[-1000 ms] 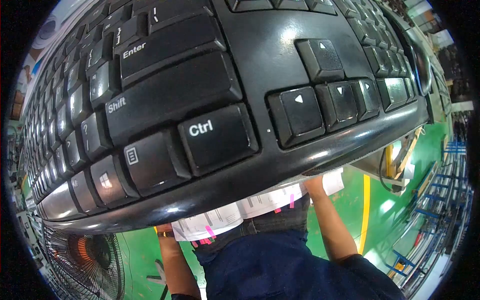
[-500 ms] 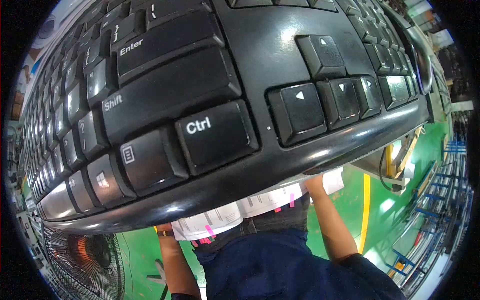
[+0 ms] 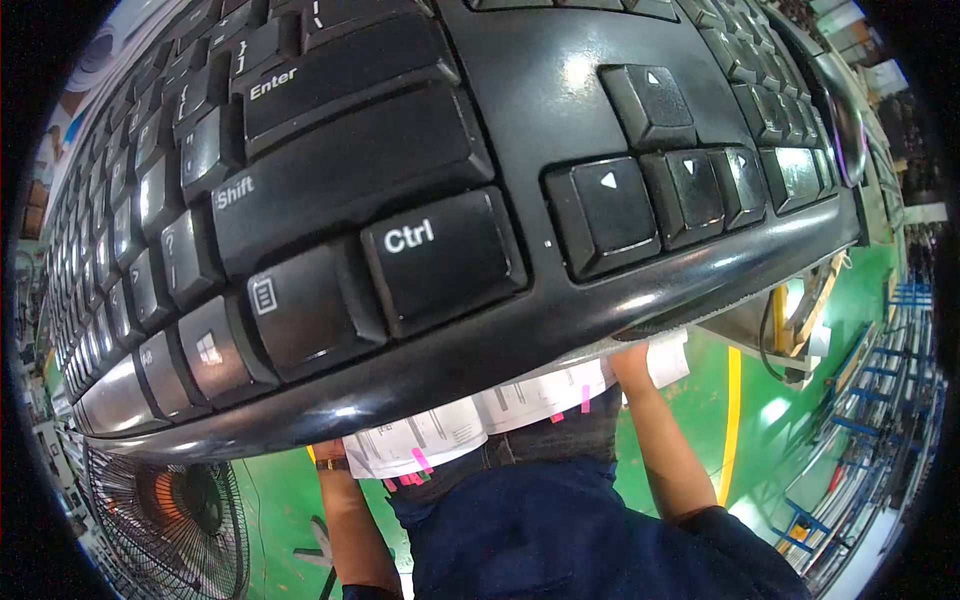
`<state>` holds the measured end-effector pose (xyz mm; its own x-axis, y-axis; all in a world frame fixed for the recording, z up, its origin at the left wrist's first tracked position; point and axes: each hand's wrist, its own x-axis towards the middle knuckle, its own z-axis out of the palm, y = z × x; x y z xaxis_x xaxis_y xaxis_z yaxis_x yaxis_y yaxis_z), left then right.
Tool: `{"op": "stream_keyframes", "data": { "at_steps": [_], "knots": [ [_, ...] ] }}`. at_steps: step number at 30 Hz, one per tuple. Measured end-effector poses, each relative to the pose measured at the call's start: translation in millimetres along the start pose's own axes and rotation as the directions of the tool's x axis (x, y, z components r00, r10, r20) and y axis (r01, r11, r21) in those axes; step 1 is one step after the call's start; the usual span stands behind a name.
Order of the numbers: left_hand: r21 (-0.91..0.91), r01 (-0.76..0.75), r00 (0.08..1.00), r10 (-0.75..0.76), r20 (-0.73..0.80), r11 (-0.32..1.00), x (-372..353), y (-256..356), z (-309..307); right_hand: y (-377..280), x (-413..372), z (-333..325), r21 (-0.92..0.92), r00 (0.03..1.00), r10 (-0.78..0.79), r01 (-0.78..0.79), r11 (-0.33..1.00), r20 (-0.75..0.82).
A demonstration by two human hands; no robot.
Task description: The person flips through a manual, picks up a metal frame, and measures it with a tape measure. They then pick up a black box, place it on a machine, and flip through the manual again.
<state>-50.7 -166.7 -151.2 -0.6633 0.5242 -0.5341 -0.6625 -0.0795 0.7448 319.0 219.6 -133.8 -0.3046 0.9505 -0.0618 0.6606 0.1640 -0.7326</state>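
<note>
A black computer keyboard fills the upper part of the head view, very close to the camera, and covers much of the space in front of me. Below its front edge lies an open bound document of printed white pages, with pink tabs along its near side. My right hand is at the right part of the pages, its fingers hidden by the keyboard. At the left edge of the pages is my left hand, almost wholly covered by the keyboard; the banded wrist shows.
A black-caged fan stands at the lower left. The green floor carries a yellow line. On the right are a rack with blue parts and long bars, and a table corner with a hanging cable.
The keyboard has shifted slightly up and to the right in view. My arms and the document have hardly moved.
</note>
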Motion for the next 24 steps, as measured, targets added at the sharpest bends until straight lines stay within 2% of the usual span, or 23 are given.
{"op": "stream_keyframes", "data": {
  "at_steps": [9, 11, 14, 17, 21, 24],
  "knots": [
    [-0.037, 0.025, 0.999, -0.024, 0.034, 0.999, 1, -1, -5, 15, -1, 1, 0.004, 0.999, 0.000, -0.001, 1.000, 0.035],
    [-0.047, 0.034, 0.999, -0.032, 0.044, 0.998, 0, -1, -5, 16, -2, 6, 0.005, 0.999, 0.021, -0.021, 1.000, -0.027],
    [-0.048, 0.021, 0.999, -0.020, 0.027, 0.999, 2, -4, -7, 7, 0, 1, 0.011, 0.999, 0.038, -0.038, 0.999, 0.006],
    [-0.110, -0.002, 0.997, -0.006, -0.070, 0.994, 7, -17, -32, 7, 2, -1, -0.004, 0.999, 0.029, -0.029, 1.000, 0.035],
    [-0.089, 0.015, 0.999, -0.019, -0.047, 0.996, 12, -23, -46, 23, 1, 5, -0.053, 0.999, 0.023, -0.022, 0.998, 0.027],
    [-0.065, 0.017, 1.000, -0.018, -0.012, 0.998, 4, -11, -19, 7, 1, 1, -0.024, 1.000, 0.023, -0.023, 0.999, 0.017]
  ]
}}
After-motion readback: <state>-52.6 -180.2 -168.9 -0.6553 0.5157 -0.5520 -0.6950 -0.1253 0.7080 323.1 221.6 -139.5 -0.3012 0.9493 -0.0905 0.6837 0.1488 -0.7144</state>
